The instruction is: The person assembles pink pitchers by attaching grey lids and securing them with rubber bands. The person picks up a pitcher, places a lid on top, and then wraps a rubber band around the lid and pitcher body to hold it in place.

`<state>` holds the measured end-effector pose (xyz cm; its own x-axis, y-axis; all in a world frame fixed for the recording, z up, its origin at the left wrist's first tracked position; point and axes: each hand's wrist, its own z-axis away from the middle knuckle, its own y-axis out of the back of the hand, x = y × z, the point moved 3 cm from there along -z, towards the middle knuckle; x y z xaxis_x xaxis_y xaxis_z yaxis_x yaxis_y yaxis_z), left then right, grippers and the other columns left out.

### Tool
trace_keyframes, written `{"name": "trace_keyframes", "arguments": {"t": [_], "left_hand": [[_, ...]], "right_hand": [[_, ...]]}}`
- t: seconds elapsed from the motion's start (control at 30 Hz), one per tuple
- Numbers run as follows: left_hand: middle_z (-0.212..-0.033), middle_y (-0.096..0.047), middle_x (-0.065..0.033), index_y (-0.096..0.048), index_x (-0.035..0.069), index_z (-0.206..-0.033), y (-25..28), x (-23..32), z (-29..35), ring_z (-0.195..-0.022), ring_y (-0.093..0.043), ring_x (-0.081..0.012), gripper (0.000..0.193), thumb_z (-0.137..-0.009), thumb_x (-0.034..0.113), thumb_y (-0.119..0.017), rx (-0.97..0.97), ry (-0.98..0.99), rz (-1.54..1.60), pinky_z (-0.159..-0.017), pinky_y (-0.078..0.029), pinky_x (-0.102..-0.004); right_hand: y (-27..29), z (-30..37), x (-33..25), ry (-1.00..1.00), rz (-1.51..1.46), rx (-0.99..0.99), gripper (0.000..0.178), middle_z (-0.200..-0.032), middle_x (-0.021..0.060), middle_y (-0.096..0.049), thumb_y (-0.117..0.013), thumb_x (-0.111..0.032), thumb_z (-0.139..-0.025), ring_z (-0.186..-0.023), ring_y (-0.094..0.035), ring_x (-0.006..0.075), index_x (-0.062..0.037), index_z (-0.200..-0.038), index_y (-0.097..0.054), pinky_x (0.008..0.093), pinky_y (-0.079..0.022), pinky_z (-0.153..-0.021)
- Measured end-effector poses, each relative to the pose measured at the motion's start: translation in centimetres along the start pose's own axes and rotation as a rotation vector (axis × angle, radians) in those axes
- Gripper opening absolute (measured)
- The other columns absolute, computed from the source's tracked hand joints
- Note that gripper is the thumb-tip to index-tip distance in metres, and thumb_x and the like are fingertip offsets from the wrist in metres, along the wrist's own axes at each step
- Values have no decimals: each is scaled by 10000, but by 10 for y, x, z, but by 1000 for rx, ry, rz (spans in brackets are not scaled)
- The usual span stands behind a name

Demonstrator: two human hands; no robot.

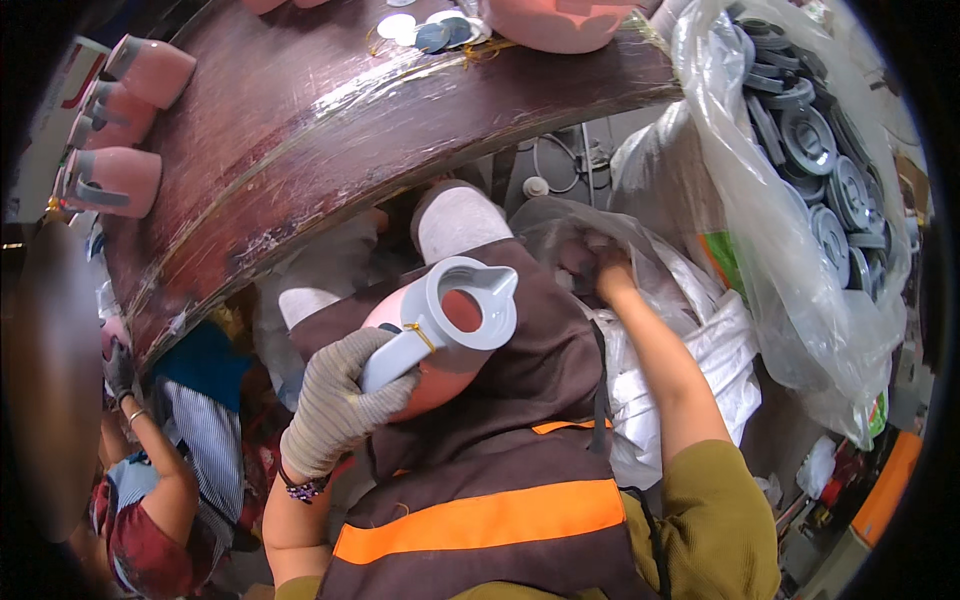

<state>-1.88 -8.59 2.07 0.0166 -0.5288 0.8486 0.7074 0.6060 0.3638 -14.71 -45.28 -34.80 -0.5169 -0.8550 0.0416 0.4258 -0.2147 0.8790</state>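
My left hand, in a grey knit glove, is closed around the handle of a pink jug with a light grey rim, spout and handle. A thin yellow tie loops around the top of that handle. The jug is over my lap, tilted so its round top opening faces up toward me. My bare right hand reaches into an open plastic bag inside a white woven sack at my right. Its fingers are hidden in the bag's mouth, so what they touch cannot be seen.
A dark wooden table curves ahead, with several pink jugs at its left end. Round discs and a larger pink vessel are at the back. A clear bag of grey lids stands right. A co-worker's gloved hand shows left.
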Motion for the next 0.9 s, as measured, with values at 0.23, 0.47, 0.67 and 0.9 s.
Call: {"name": "trace_keyframes", "arguments": {"t": [0.23,0.47,0.67,0.9], "left_hand": [[-824,-661,-108,-666,2,-1037,-2,7,-4,-734,-600,-145,321,-766,167,-716,-99,69,-30,-707,-497,-298],[-864,-655,-120,-647,3,-1053,-7,12,-16,-784,-613,-168,320,-789,179,-685,-135,-9,-27,-763,-495,-310],[-895,-661,-134,-643,9,-1063,-5,6,-15,-813,-634,-194,327,-795,190,-689,-115,-38,-1,-779,-498,-317],[-878,-653,-43,-653,5,-1032,-14,0,-10,-837,-586,-93,314,-774,174,-711,-46,-47,15,-778,-483,-274]], "right_hand": [[-16,-33,49,-42,-19,-84,553,-1430,184,-410,-609,-354,-861,-1272,-457,353,-58,-1318,-514,414,-393,-1038],[-5,-35,54,-70,-150,-196,501,-1379,178,-474,-613,-260,-875,-1270,-468,306,-68,-1329,-522,378,-406,-1019],[45,16,39,-150,-966,-179,471,-1336,173,-529,-617,-180,-887,-1269,-477,266,-76,-1338,-529,348,-417,-1003],[249,173,-104,896,-868,588,623,-1377,237,-471,-736,-261,-817,-1257,-492,351,-60,-1355,-494,408,-396,-1030]]}}
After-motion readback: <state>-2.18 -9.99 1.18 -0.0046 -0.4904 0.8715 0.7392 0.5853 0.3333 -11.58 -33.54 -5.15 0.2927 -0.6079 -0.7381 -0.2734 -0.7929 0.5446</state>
